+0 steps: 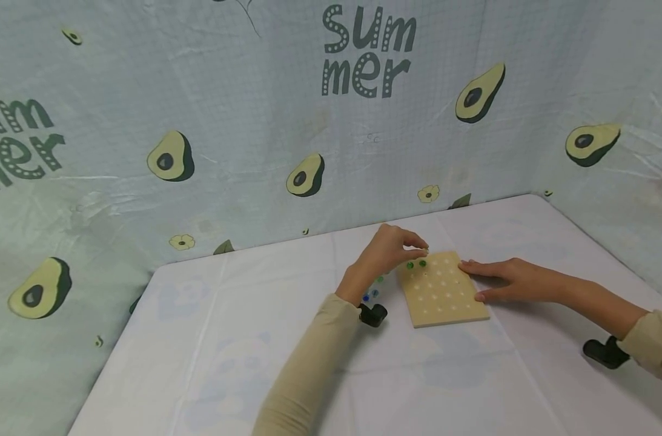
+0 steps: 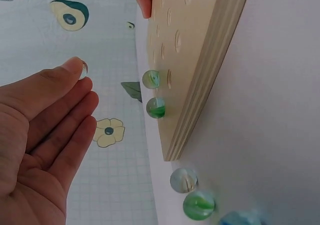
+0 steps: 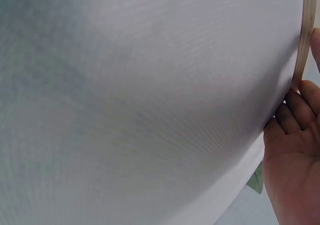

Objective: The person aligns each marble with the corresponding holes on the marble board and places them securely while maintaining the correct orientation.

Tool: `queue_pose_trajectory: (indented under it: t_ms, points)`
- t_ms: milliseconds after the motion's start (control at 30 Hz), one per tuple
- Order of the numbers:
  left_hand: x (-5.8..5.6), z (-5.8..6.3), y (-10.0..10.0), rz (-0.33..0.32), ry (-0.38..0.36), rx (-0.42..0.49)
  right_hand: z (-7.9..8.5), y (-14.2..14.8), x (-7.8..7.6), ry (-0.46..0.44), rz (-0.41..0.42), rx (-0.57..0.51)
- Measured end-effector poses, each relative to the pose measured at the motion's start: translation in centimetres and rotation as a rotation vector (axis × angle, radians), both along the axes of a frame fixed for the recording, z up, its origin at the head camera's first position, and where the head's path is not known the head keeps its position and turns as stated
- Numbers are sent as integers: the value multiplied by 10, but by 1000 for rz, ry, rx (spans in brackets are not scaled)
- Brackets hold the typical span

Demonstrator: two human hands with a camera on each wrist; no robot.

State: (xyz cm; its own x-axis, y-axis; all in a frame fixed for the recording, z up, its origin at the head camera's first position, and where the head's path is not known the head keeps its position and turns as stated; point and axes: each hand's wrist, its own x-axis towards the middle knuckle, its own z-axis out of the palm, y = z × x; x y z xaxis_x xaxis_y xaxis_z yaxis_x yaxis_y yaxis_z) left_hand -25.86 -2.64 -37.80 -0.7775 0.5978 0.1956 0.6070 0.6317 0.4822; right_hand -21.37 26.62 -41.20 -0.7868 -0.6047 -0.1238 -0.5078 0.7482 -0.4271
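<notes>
My left hand [image 1: 382, 251] pinches a clear glass marble [image 2: 84, 70] between thumb and fingertips, above the far left corner of a pale wooden board [image 1: 445, 315]. Rows of shallow round hollows cover the board's top. Two green-streaked marbles, a nearer-corner one [image 2: 155, 108] and its neighbour [image 2: 151, 79], sit in hollows along the far edge. My right hand [image 1: 513, 280] rests at the board's right edge, fingers and thumb extended and touching it. In the right wrist view its fingertips lie against the board's side [image 3: 303, 45].
Left of the board, loose marbles lie on the white-covered table [image 1: 227, 339]: a clear one [image 2: 183, 180], a green one [image 2: 199, 205] and blue ones [image 1: 366, 297], partly behind the left wrist. A curtain [image 1: 243, 121] printed with avocados hangs behind the table.
</notes>
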Motion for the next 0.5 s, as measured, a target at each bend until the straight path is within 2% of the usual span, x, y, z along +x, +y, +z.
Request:
queue_pose_trajectory:
  t_ms: [500]
  points:
    - [-5,-2,11,52,-33,35,3,0,0,5,-3,6]
